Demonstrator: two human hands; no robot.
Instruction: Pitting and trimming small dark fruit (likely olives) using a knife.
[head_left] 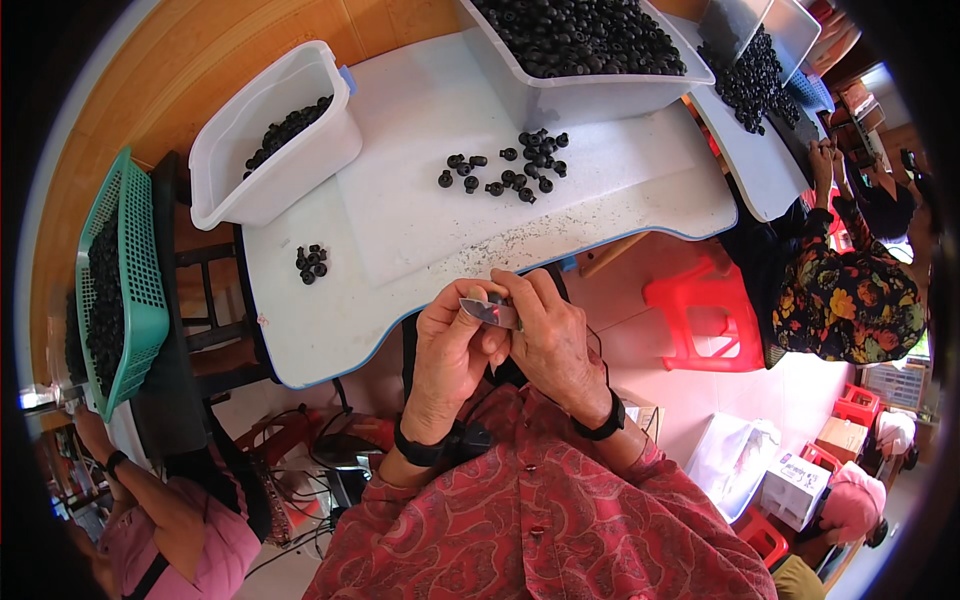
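Both hands meet just off the near edge of the white table. My right hand is closed round a small knife, its handle hidden in the fingers; the short metal blade points left across my left thumb. My left hand pinches a small black part, mostly covered by fingers and blade. Beyond my hands, several loose black ring-shaped parts lie on a white sheet. A smaller cluster of black parts sits on the table to the left.
A large white bin full of black parts stands at the back; a smaller white tub is left of it. Farther left is a green basket. A red stool stands right. Co-workers sit on both sides. Dark crumbs dot the table edge.
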